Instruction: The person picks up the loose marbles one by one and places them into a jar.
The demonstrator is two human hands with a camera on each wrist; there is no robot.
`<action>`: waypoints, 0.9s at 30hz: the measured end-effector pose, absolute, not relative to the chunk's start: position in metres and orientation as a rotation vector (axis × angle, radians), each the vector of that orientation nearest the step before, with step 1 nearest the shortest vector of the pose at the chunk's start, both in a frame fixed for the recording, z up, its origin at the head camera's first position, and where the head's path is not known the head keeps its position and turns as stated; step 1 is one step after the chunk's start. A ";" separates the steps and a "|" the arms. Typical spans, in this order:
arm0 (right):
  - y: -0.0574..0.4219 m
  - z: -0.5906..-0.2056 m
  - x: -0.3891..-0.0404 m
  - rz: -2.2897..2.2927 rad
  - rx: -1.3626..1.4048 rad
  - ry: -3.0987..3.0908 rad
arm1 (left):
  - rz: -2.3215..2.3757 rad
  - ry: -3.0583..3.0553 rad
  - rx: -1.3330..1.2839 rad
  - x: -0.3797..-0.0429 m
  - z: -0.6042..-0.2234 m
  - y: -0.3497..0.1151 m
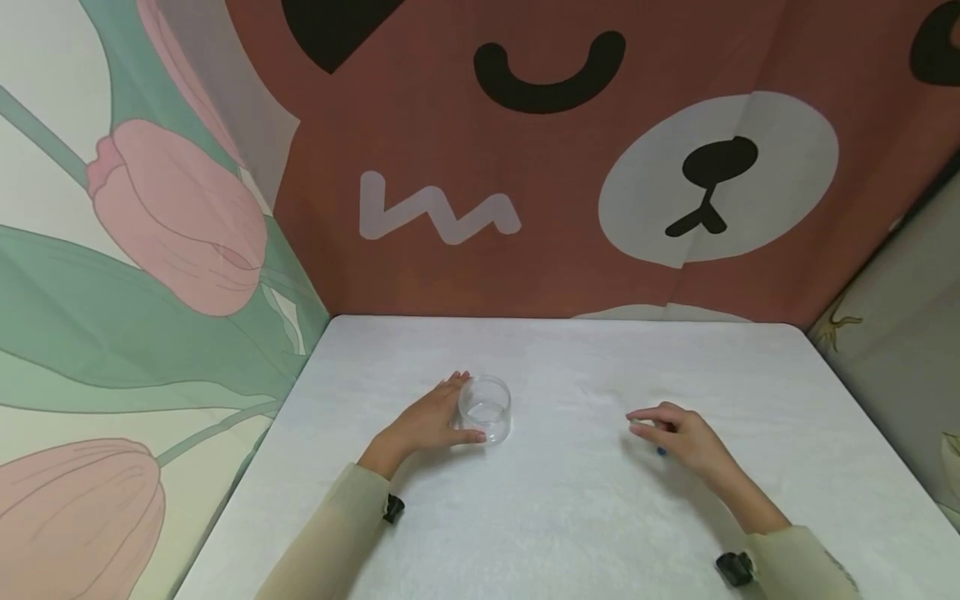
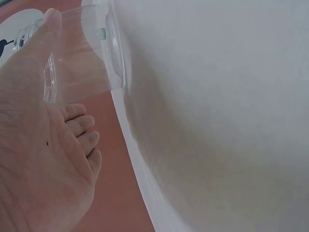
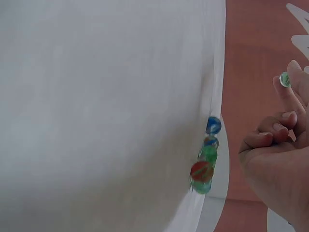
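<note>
A clear plastic jar (image 1: 486,421) stands upright on the white table, its mouth facing up. My left hand (image 1: 429,423) holds it from the left, thumb at the front and fingers along the far side. In the left wrist view a pale green marble (image 2: 101,34) shows near the jar's base. To the right, my right hand (image 1: 686,437) is raised over the table and pinches a green glass marble (image 3: 285,79) between thumb and index finger, the other fingers curled in. Below it lie several marbles, among them a blue one (image 3: 213,125) and a red one (image 3: 202,171).
The white table (image 1: 555,508) has a cloth-like surface and runs back to a brown bear-print hanging (image 1: 555,275). A tulip-print hanging (image 1: 180,217) borders the left side. A small black device (image 1: 735,569) sits at the right wrist.
</note>
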State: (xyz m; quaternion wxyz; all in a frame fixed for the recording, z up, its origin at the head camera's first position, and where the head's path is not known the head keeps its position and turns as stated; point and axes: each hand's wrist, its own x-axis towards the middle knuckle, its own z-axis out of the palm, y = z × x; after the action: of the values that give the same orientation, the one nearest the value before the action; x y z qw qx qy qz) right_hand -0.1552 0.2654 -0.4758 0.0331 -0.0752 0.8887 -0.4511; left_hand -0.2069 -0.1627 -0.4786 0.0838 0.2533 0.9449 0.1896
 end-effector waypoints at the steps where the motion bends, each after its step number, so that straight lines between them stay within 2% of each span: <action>1: 0.264 -0.476 -0.155 -1.397 -0.237 2.732 | 0.564 2.821 0.758 -0.207 -0.479 -0.162; 27: 0.222 -0.482 -0.169 -1.471 -0.405 2.734 | 0.553 2.842 0.735 -0.207 -0.480 -0.161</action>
State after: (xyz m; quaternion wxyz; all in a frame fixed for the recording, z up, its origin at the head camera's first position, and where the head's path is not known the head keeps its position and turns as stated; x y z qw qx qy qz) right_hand -0.1693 0.2220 -0.4819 0.0056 -0.1294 0.8732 -0.4698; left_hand -0.2066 -0.1606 -0.4797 0.0773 0.2452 0.9486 0.1846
